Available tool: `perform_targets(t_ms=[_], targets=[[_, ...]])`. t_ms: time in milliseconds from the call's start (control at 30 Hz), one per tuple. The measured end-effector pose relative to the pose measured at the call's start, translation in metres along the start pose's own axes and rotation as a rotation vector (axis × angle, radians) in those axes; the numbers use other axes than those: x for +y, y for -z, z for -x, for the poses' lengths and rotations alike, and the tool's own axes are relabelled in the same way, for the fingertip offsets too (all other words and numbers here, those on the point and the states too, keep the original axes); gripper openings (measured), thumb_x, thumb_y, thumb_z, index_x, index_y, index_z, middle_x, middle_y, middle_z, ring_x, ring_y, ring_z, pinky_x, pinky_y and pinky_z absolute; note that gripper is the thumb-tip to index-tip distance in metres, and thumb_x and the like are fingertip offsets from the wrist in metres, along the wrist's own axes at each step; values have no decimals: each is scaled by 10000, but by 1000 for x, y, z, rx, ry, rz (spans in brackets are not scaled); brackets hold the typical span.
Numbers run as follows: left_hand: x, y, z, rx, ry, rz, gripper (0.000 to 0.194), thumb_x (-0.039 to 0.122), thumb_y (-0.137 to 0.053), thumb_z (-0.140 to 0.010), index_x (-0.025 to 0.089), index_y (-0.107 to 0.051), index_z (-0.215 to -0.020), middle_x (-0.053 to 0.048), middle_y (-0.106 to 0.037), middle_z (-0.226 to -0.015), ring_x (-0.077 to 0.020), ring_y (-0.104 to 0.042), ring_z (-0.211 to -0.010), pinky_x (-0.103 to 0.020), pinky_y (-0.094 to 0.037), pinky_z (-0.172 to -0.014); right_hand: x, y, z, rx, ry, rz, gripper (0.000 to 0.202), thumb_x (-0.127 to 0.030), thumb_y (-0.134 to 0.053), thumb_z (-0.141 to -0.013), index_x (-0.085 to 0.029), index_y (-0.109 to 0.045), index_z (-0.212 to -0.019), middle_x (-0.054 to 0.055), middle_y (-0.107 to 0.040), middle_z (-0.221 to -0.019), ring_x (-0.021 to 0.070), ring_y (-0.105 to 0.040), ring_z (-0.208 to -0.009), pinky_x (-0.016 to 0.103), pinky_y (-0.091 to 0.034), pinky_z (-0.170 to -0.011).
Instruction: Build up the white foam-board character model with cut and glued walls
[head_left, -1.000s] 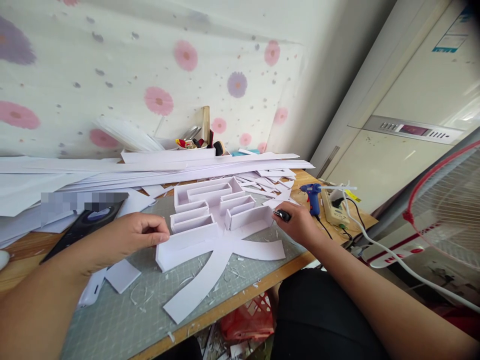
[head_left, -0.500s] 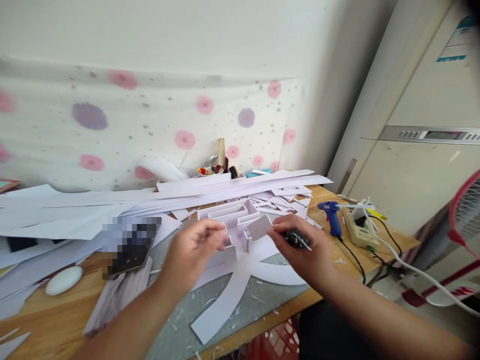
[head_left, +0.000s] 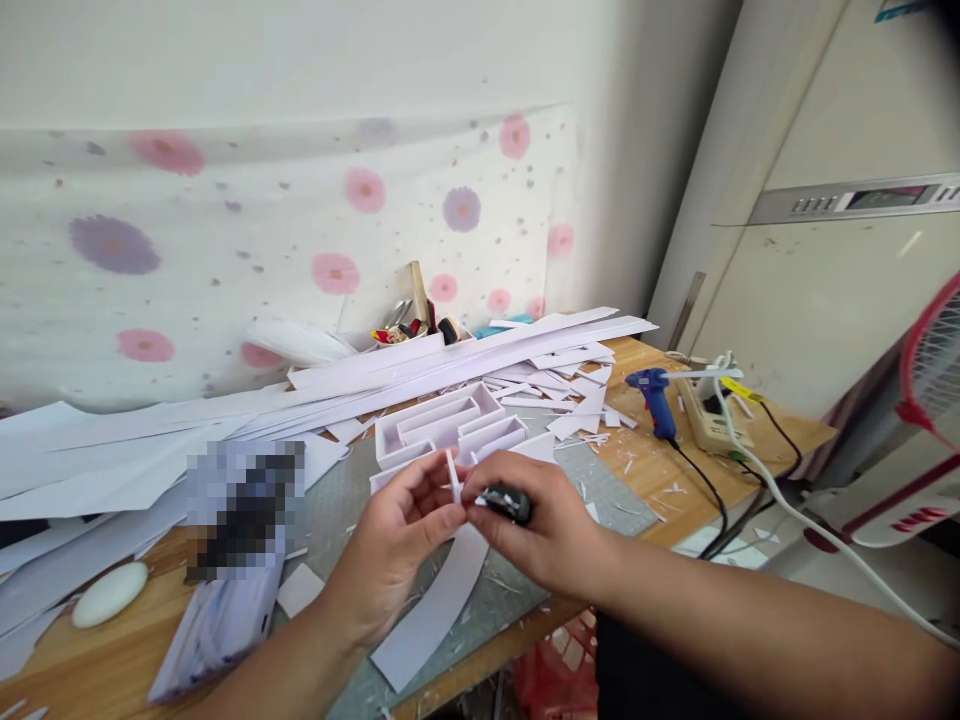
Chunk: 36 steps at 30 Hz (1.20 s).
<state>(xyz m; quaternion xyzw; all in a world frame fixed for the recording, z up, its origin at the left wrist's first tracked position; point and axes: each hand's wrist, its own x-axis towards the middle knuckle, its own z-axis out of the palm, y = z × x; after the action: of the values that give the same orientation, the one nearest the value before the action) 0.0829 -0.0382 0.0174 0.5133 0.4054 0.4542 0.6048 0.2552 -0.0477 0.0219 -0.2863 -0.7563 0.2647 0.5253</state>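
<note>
Over the middle of the table my left hand (head_left: 409,520) pinches a small white board piece (head_left: 453,475), seen nearly edge-on between thumb and fingers. My right hand (head_left: 544,515) meets it there, its fingertips at the piece's right side. A short black tool (head_left: 506,503) is tucked in the right hand; its kind is not clear. Just behind both hands stands a white board model (head_left: 431,425) with narrow walled compartments, its front partly hidden by them. Below the hands a curved white strip (head_left: 431,620) lies on the grey cutting mat (head_left: 517,585).
Long white sheets (head_left: 360,385) and offcuts (head_left: 577,400) cover the table's back. A blue glue gun (head_left: 655,400) and a corded power strip (head_left: 709,415) sit at right. A white oval object (head_left: 111,594) lies at left, near a pixelated dark object (head_left: 247,510).
My hands have come together, and the board piece has turned edge-on, with my left hand now gripping it. The whole view has shifted, showing the table farther left and more of the model.
</note>
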Motion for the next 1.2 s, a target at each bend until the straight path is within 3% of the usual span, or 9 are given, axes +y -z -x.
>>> perform_targets(t_ms=[167, 267, 400, 700, 1200], targets=[[-4, 21, -6, 237, -459, -311, 547, 242, -764, -667, 209, -495, -1143, -96, -602, -1188, -227, -624, -968, -410, -498, -903, 13, 22, -21, -82, -136, 320, 151, -277, -545, -870, -178, -584, -763, -14, -556, -643, 134, -479, -583, 229, -359, -553], [-12, 31, -4, 237, -624, -462, 544, 182, -726, -701, 223, -486, -1188, -109, -546, -1275, -245, -598, -1050, -426, -488, -934, 20, 27, -31, -208, -75, 512, 85, -210, -521, -801, -166, -593, -791, 8, -574, -670, 152, -503, -603, 241, -332, -550], [-15, 33, 0, 159, -533, -446, 551, 168, -692, -739, 221, -463, -1237, -94, -620, -1161, -235, -614, -1039, -411, -487, -949, 23, 20, -30, -240, 62, 618, 128, -176, -477, -734, -149, -589, -788, 29, -580, -690, 171, -525, -623, 256, -311, -551], [-11, 27, 8, 158, -422, -359, 530, 207, -723, -699, 185, -502, -1180, -102, -638, -1130, -259, -610, -1064, -395, -493, -937, 23, 5, -22, -224, 293, 763, 289, -243, -423, -939, -152, -555, -699, 17, -528, -641, 165, -470, -576, 297, -271, -547], [-6, 23, 11, 123, -428, -378, 452, 229, -738, -666, 178, -555, -1075, -73, -659, -1027, -221, -634, -958, -351, -507, -881, 13, 4, -17, -197, 322, 853, 291, -247, -428, -933, -149, -569, -698, 19, -536, -633, 167, -488, -576, 300, -268, -542]])
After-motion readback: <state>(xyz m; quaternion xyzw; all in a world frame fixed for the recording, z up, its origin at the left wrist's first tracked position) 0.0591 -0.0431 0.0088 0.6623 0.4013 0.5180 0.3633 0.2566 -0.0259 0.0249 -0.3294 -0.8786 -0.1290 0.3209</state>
